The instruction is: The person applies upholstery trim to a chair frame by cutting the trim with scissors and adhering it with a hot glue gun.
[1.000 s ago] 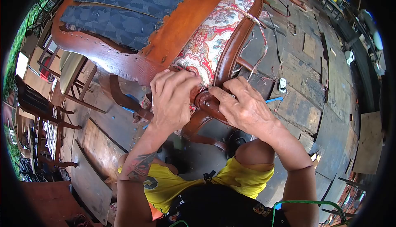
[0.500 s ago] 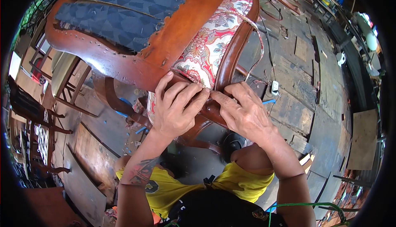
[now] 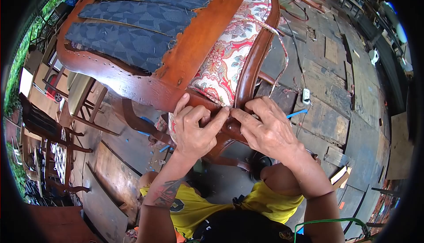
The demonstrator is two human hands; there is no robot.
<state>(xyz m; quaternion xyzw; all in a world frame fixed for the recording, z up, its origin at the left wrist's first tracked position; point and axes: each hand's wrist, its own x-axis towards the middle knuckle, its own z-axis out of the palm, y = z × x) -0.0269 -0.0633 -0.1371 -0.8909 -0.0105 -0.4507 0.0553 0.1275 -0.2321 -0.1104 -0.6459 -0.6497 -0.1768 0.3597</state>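
Note:
A wooden chair frame lies tipped before me, its floral fabric panel set beside a curved, polished wooden rail. At the panel's lower corner, my left hand is closed, fingertips pinching the braided cord along the fabric edge; one finger rests on the wood. My right hand meets it there, its fingers also closed at the cord. A loose length of the braided cord loops from the panel down behind my right hand. My fingers hide the exact pinch point.
Blue patterned fabric with slits covers the chair's other side. A white power socket with a dark cable lies on the patchwork board floor. Other chairs stand at left. A green cord crosses at lower right.
The whole view has shifted slightly, with the chair and hands appearing a little further right and lower. Both hands stay at the same corner, fingers still together.

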